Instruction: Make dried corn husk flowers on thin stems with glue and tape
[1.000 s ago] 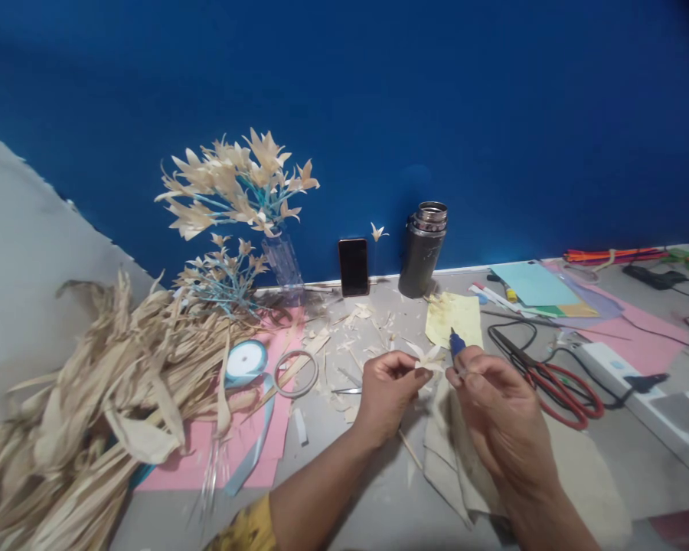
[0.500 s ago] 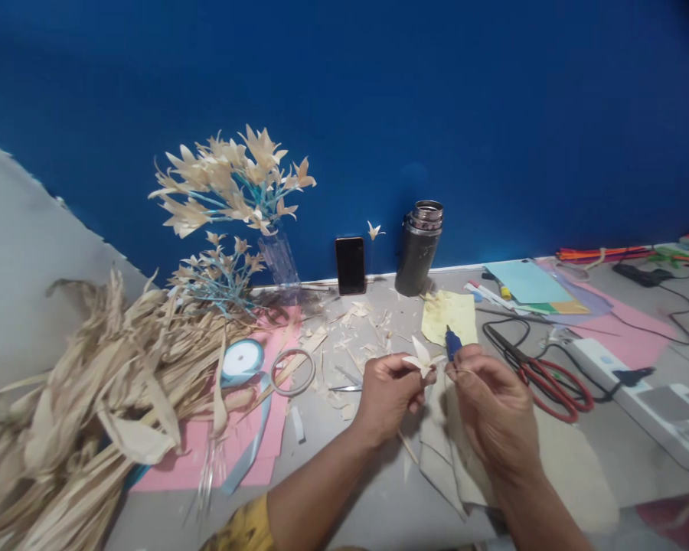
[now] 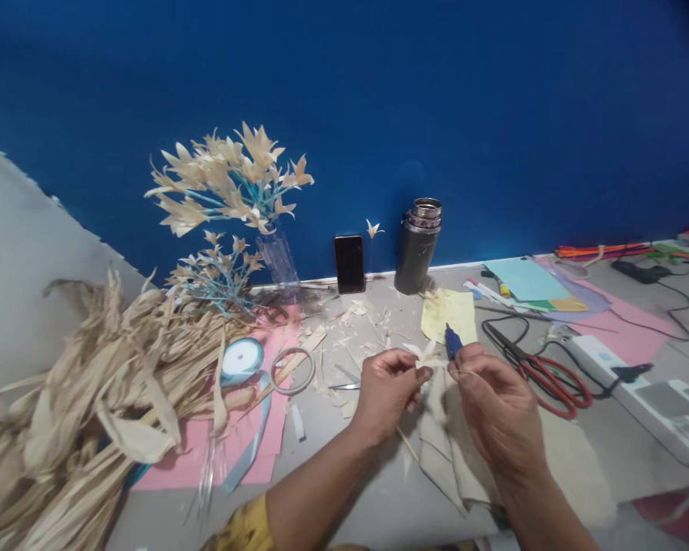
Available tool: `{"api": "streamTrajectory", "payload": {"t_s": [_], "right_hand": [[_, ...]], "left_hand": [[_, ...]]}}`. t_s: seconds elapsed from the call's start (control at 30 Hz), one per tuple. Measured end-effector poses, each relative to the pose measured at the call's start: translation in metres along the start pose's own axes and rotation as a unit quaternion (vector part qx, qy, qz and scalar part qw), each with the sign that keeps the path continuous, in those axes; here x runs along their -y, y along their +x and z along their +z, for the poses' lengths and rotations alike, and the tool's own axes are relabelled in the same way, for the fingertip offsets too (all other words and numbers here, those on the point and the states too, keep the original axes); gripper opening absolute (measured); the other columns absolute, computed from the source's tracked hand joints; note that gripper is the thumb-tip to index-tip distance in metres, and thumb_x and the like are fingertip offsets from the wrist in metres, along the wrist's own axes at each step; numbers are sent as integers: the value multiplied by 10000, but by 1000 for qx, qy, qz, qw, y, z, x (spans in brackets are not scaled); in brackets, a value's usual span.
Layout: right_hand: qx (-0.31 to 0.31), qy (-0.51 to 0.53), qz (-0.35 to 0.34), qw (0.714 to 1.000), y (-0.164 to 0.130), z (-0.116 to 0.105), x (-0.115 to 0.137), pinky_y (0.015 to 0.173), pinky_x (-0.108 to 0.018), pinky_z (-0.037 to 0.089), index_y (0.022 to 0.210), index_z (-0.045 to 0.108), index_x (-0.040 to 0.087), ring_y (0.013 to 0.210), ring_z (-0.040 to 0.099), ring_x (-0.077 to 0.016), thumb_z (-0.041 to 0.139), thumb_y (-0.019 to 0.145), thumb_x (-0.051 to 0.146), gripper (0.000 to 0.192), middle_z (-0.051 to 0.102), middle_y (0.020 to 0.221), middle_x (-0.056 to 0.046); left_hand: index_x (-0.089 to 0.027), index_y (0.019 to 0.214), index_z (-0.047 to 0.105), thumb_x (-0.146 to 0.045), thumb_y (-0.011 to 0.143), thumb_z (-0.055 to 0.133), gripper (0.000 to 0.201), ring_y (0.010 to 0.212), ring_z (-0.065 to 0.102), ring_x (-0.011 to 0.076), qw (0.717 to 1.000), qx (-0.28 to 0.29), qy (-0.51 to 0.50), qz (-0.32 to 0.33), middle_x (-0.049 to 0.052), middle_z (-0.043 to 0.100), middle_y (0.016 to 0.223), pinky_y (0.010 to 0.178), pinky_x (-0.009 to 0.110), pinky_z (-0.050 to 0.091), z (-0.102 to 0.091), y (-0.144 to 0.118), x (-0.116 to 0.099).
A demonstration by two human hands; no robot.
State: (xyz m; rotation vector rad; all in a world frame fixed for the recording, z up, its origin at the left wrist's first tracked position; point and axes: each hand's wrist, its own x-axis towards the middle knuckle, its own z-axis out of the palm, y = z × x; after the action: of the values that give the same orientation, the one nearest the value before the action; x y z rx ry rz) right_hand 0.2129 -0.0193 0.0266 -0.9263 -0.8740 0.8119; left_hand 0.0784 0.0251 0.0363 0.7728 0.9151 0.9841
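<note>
My left hand [image 3: 386, 386] is closed, thumb and fingers pinching a small cream corn-husk flower [image 3: 428, 352] whose pointed petals stick up. Close beside it, my right hand [image 3: 491, 405] is closed in a pinch at the flower's right side. A thin pale strand, like a wire or thread, shows at its fingertips; the rest is hidden by the fingers. Just behind the right hand, a blue tool with a dark pointed tip [image 3: 452, 341] lies over a yellow paper [image 3: 436, 310]; its body is hidden. Folded beige cloth [image 3: 436, 444] lies under the hands.
Dried corn husks [image 3: 120, 367] heap at left near a ribbon roll [image 3: 242, 360] and tape ring [image 3: 292, 372]. Husk flowers stand in a clear vase [image 3: 279, 260]. A phone [image 3: 350, 264] and flask [image 3: 418, 249] stand behind. Red-handled scissors [image 3: 556, 386] and a power strip [image 3: 614, 375] lie right.
The flower has tipped and sunk lower between my hands, its petals now partly behind the left fingers. My right hand has shifted very slightly to the right. The view has moved a little.
</note>
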Motion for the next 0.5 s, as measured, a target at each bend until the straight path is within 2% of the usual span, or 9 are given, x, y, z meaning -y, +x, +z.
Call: {"api": "streamTrajectory", "payload": {"t_s": [0.2, 0.5], "right_hand": [[5, -69, -37, 997, -6, 7, 0, 709, -306, 429, 753, 765, 249, 807, 538, -185, 848, 783, 292, 99, 556, 851, -24], [-15, -76, -48, 996, -4, 9, -7, 626, -284, 456, 729, 778, 248, 746, 562, -167, 856, 770, 288, 97, 559, 830, -21]], "left_hand": [[-172, 661, 594, -473, 482, 966, 511, 349, 448, 59, 1000, 2, -10, 0, -57, 547, 459, 335, 163, 325, 1, -2, -1], [-149, 688, 639, -414, 517, 965, 453, 355, 508, 85, 999, 36, -37, -5, -17, 608, 477, 335, 177, 378, -1, -1, 6]]}}
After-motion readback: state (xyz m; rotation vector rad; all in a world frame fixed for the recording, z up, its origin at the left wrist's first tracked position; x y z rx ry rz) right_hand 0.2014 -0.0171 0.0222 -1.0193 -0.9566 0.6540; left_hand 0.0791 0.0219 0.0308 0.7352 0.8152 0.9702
